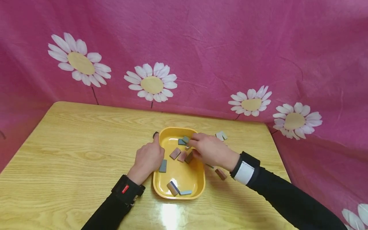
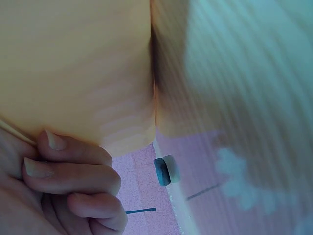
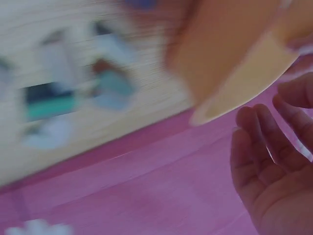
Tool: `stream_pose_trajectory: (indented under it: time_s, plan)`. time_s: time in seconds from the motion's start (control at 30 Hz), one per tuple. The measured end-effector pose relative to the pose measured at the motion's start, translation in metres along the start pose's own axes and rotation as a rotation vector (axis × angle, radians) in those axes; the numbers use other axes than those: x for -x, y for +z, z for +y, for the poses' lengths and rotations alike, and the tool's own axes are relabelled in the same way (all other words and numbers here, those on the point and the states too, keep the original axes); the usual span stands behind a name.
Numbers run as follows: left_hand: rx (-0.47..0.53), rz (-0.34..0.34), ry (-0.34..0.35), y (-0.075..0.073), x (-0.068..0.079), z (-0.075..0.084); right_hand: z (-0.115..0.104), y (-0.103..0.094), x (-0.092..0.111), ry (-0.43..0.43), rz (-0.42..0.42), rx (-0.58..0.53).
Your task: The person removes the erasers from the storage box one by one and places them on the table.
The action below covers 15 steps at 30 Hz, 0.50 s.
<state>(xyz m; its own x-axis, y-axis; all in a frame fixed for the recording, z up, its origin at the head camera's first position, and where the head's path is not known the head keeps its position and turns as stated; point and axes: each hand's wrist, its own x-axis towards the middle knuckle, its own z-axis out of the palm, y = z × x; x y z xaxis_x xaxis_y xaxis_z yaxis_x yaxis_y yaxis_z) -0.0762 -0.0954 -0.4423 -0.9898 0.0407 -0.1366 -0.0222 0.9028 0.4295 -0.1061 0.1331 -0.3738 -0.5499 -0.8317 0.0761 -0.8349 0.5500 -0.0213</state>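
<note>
Left hand (image 1: 148,158) against the left rim of the yellow tray (image 1: 198,185), fingers curled together along the outer wall, thumb up at the far corner. Tray mid-table on the wooden table (image 1: 72,153), small grey and brown blocks (image 1: 175,153) scattered inside. Right hand (image 1: 211,150) over the tray's far right part, fingertips at a grey block (image 1: 185,139), pinching or merely touching impossible to tell; more blocks (image 1: 221,135) on the table just beyond.
</note>
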Motion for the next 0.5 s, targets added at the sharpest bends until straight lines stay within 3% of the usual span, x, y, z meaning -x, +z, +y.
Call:
stream_pose_trajectory:
  time_s: [0.13, 0.23, 0.37, 0.5]
  plan:
    - [-0.014, 0.002, 0.002, 0.000, 0.000, 0.000, -0.028, 0.007, -0.032, -0.152, -0.058, 0.029]
    - [-0.018, -0.004, 0.004, 0.001, 0.001, 0.001, -0.045, 0.014, -0.047, -0.235, -0.165, 0.058]
    - [-0.022, -0.008, 0.004, 0.003, 0.001, 0.003, -0.055, 0.021, -0.054, -0.262, -0.321, 0.089]
    - [-0.030, 0.002, -0.003, 0.002, 0.002, 0.003, -0.058, 0.025, -0.055, -0.273, -0.392, 0.087]
